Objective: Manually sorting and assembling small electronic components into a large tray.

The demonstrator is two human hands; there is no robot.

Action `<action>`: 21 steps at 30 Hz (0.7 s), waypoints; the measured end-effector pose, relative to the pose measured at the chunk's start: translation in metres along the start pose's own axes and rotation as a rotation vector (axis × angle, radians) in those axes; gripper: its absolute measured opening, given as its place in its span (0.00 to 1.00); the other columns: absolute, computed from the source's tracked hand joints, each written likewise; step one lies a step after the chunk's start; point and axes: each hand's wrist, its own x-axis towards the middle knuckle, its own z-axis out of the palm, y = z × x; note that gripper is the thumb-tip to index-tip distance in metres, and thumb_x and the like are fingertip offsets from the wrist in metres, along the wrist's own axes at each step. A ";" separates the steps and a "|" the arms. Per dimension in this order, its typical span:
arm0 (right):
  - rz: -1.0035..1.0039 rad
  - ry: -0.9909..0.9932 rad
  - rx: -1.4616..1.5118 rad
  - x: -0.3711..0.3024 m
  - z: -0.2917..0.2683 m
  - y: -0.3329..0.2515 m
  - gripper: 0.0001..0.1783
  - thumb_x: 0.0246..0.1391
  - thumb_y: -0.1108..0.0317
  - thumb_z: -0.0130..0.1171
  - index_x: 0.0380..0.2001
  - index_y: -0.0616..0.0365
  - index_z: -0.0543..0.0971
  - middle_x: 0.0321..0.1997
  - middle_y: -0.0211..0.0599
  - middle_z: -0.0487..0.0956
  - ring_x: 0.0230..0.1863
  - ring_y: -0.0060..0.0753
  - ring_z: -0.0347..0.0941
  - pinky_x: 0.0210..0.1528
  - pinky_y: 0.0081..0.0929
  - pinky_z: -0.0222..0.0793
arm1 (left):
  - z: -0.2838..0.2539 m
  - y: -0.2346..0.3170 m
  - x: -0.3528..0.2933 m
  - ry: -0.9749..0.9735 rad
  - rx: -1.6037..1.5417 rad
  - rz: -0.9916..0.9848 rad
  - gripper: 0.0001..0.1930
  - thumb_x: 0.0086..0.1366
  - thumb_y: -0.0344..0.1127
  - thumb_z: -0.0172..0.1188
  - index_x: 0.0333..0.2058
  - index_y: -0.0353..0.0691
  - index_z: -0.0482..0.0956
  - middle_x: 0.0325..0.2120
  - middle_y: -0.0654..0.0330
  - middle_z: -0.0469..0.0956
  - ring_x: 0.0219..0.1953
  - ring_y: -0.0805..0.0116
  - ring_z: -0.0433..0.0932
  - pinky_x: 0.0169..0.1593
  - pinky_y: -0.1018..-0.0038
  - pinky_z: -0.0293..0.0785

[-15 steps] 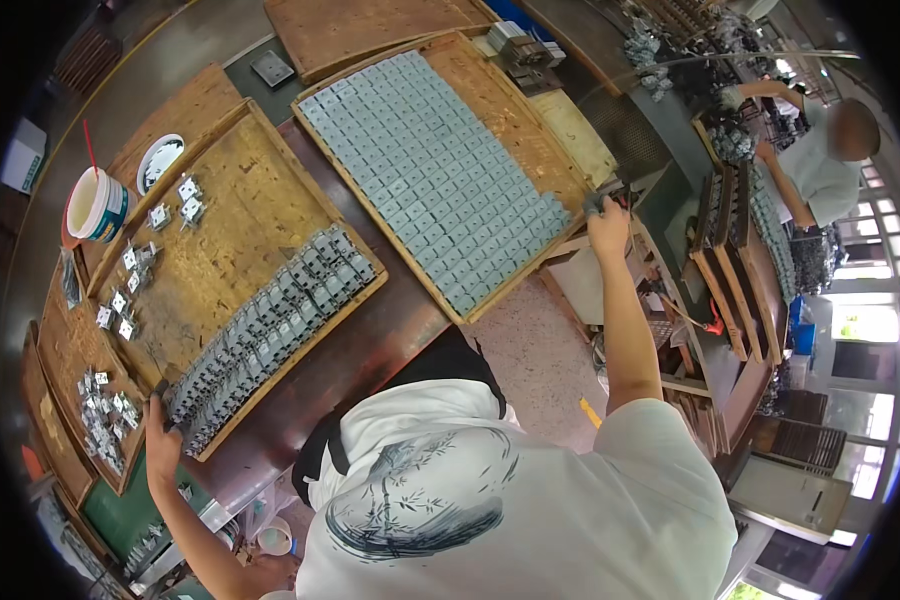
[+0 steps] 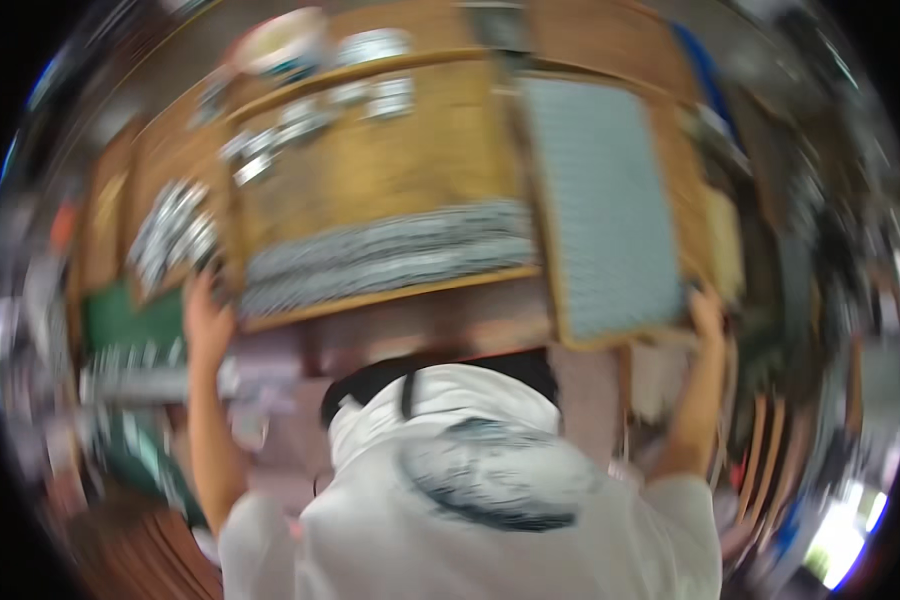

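View swung — part-filled tray (image 2: pixel 390 165) now squarely before me, likely handier. Left hand (image 2: pixel 210 318) by its corner, right hand (image 2: pixel 708 314) by plate-covered tray (image 2: pixel 682 180); blurred — can't tell either grip.

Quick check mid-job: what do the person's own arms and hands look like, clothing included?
Both arms have loose, short white sleeves, part of a white shirt with a large rounded dark print. Below the sleeves, the forearms are bare. Something dark shows at the fingers of both hands, too blurred to tell whether it is worn.
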 end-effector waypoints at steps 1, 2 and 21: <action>-0.017 0.070 0.008 0.000 0.000 0.010 0.30 0.53 0.56 0.55 0.58 0.58 0.73 0.56 0.46 0.77 0.58 0.47 0.71 0.61 0.41 0.63 | 0.004 -0.021 -0.001 0.107 0.224 0.017 0.31 0.50 0.24 0.52 0.58 0.34 0.70 0.58 0.40 0.67 0.64 0.45 0.62 0.65 0.62 0.60; -0.051 -0.121 0.299 0.013 -0.015 0.040 0.31 0.55 0.61 0.58 0.60 0.63 0.70 0.59 0.46 0.74 0.60 0.41 0.68 0.62 0.36 0.60 | 0.011 -0.032 0.000 0.195 0.206 -0.013 0.30 0.49 0.27 0.54 0.56 0.33 0.72 0.60 0.38 0.65 0.64 0.43 0.62 0.66 0.62 0.59; -0.391 -0.325 0.979 -0.098 0.069 -0.233 0.20 0.60 0.66 0.56 0.54 0.61 0.73 0.49 0.34 0.75 0.43 0.29 0.73 0.46 0.30 0.73 | 0.011 -0.137 -0.066 0.408 -0.610 -0.913 0.15 0.61 0.40 0.59 0.42 0.36 0.79 0.26 0.57 0.79 0.28 0.68 0.77 0.32 0.72 0.71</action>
